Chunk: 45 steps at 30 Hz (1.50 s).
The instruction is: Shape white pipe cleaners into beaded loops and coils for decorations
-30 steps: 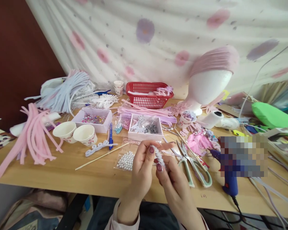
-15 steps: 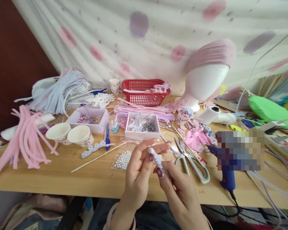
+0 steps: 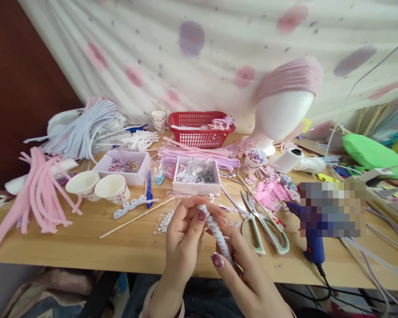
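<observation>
A pale lavender-white fuzzy strip, twisted into a tight spiral like a coiled chenille stem (image 3: 218, 236), runs at a slant between my two hands. My left hand (image 3: 185, 238) pinches its upper end between thumb and curled fingers. Lower down, my right hand (image 3: 243, 265) has its fingers curled around the bottom part, with the thumb lifted a little off the spiral. The strip's lower end is hidden in that hand. Behind my left hand lies a bag of white pearl beads (image 3: 166, 222). Scissors (image 3: 263, 225) rest open to the right of my right hand.
A blue glue gun (image 3: 313, 247) stands right, partly blurred out. Farther back are white boxes of charms (image 3: 197, 187), a red basket (image 3: 202, 139) and a foam head (image 3: 280, 112). Paper cups (image 3: 112, 189), a wooden stick (image 3: 135, 218) and pink chenille stems (image 3: 36, 190) lie left.
My right hand has slid down and its thumb has lifted, so more of the spiral shows. My left hand has shifted slightly left and covers more of the pearl bag.
</observation>
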{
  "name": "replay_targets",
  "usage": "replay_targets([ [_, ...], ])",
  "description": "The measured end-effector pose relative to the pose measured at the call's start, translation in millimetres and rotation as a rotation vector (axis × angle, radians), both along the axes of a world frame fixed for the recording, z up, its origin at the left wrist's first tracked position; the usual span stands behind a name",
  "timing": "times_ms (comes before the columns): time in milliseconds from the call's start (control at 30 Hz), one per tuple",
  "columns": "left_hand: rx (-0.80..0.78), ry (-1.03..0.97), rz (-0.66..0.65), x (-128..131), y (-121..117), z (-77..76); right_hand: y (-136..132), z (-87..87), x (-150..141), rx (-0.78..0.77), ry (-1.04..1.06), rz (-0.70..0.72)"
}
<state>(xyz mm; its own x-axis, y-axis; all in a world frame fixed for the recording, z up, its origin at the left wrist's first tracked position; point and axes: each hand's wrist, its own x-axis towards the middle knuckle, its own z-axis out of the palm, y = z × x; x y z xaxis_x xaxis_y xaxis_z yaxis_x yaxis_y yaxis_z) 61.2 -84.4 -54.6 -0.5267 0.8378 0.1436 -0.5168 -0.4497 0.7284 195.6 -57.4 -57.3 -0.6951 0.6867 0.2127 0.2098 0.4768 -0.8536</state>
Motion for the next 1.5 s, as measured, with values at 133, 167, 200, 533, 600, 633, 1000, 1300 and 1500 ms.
replay_targets([
  [133, 0.057, -0.055, -0.022, -2, 2, -1.2, -1, -0.7, 2, -0.02, -0.039, 0.012],
  [167, 0.069, -0.064, -0.029, -2, 2, -0.9, -2, -0.7, 1, -0.021, -0.033, 0.015],
  [200, 0.078, -0.069, -0.038, -1, 2, -0.7, -2, -1.0, 0, -0.023, -0.025, 0.018],
  [533, 0.025, -0.037, -0.105, 1, -1, -5.4, -6, -10.4, -2, -0.037, -0.011, 0.02],
  [600, -0.006, -0.047, -0.092, 3, -2, -3.9, -5, -9.5, -1, -0.058, -0.017, 0.045],
  [633, -0.026, -0.047, -0.08, 4, -3, -2.9, -5, -9.5, -1, -0.064, -0.009, 0.043],
  [1000, -0.021, -0.133, -0.156, 10, 1, 3.0, -9, -18.1, -5, -0.091, 0.074, -0.012],
  [1300, -0.028, -0.154, -0.141, 19, 4, -1.5, -3, -10.4, -17, 0.039, 0.206, -0.017],
  [1500, -0.058, -0.194, -0.152, 22, 4, -3.2, -3, -6.9, -15, 0.045, 0.199, -0.016],
])
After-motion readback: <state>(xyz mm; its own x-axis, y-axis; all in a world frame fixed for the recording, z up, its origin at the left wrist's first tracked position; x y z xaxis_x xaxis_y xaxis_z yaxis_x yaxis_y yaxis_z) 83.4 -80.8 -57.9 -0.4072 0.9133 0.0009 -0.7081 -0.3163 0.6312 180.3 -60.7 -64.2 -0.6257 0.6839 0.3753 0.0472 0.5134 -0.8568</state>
